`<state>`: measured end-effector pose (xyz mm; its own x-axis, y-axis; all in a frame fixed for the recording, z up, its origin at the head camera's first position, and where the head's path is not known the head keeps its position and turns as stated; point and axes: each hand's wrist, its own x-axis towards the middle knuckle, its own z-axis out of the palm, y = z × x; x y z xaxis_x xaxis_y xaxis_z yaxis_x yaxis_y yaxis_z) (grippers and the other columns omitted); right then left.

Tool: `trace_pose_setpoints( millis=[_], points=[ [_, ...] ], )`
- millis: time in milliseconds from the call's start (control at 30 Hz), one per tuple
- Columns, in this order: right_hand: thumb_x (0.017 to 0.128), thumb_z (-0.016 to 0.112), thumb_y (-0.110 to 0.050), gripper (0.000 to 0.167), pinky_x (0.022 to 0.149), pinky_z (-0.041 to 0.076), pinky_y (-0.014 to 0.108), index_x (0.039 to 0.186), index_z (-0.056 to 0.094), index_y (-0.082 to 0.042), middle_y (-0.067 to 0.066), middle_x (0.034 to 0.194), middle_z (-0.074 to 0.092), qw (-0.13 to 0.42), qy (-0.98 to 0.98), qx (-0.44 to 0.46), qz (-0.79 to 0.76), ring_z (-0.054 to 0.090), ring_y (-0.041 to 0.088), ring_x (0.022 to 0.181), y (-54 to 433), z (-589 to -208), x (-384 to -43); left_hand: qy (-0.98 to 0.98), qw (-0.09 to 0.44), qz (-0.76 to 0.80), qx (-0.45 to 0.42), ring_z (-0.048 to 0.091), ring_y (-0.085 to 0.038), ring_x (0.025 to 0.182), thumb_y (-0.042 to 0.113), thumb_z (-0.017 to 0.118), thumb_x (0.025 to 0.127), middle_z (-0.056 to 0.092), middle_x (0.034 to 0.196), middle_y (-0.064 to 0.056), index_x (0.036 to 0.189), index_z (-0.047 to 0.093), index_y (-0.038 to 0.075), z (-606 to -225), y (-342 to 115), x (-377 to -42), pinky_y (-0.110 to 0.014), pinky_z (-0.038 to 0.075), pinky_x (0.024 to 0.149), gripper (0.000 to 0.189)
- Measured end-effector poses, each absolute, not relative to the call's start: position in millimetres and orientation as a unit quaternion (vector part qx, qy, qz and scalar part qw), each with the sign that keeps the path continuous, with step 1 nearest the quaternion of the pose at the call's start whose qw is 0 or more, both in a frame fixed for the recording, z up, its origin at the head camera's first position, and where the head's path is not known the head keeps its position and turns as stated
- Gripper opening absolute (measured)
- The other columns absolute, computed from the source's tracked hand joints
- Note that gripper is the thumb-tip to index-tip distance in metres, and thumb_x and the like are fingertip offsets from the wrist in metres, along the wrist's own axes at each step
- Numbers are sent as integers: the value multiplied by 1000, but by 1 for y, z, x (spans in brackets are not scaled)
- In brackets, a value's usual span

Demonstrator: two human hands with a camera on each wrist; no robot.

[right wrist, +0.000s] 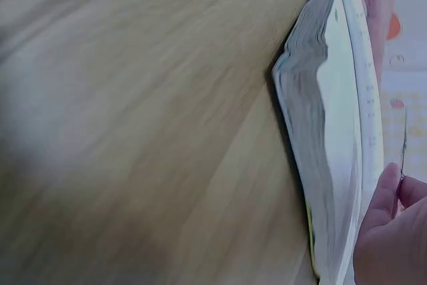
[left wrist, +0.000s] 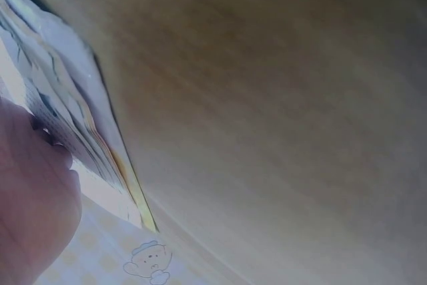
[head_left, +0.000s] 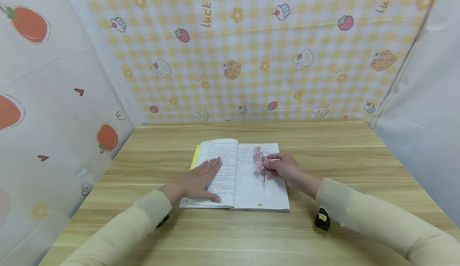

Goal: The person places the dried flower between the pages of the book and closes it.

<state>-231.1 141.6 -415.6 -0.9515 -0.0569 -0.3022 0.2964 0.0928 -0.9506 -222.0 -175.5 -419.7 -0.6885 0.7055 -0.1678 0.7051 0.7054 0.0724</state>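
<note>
An open book [head_left: 248,190] lies on the wooden table, its left page printed with text and its right page mostly blank below a few lines. My left hand [head_left: 197,180] rests flat on the left page, fingers straight and spread. Over the right page, my right hand [head_left: 285,169] pinches a sprig of pink flowers [head_left: 258,164] between thumb and fingers. Its thin stem [right wrist: 404,141] shows above the fingertips in the right wrist view. The left wrist view catches the book's page edges [left wrist: 87,118] beside the left hand [left wrist: 33,198].
The wooden table [head_left: 323,146] extends on all sides of the book. A yellow checked cloth [head_left: 251,50] with cartoon prints hangs behind it, and a white cloth [head_left: 64,70] with fruit prints hangs at the left. A dark wrist device [head_left: 322,220] sits under the right sleeve.
</note>
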Motion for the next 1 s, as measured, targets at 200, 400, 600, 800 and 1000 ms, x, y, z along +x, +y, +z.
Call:
trace_pose_setpoints(
  millis=[200,400,600,800,1000],
  points=[
    [86,71,-3,37,60,56,23,119,57,6,10,87,68,136,742,86,-650,63,10,63,121,-420,-233,918,97,3,384,0,-26,147,83,43,79,-2,162,-12,155,4,2,-418,-175,-222,-38,5,118,118],
    [85,70,1,34,60,57,25,116,57,5,13,89,67,147,741,93,-648,64,12,62,104,-422,-232,918,102,-3,382,-2,-24,147,84,41,79,-4,162,-11,155,2,3,-418,-175,-222,-36,4,118,118],
    [83,72,2,30,60,57,26,111,60,4,14,91,66,144,761,98,-625,66,14,65,92,-423,-230,918,97,-4,385,-2,-25,147,86,39,78,-4,162,-11,155,1,3,-419,-175,-223,-36,4,118,119],
    [83,72,3,29,58,57,26,109,59,4,13,89,66,136,769,85,-619,66,14,64,87,-424,-230,918,98,-6,384,-1,-25,147,86,39,77,-5,162,-11,155,2,3,-419,-175,-223,-35,4,118,120],
    [79,76,3,33,55,57,26,108,59,5,13,85,67,129,768,71,-623,65,14,60,87,-423,-229,919,103,-1,380,-1,-24,147,86,39,77,-4,162,-10,155,2,3,-419,-175,-224,-35,4,118,120]
  ],
)
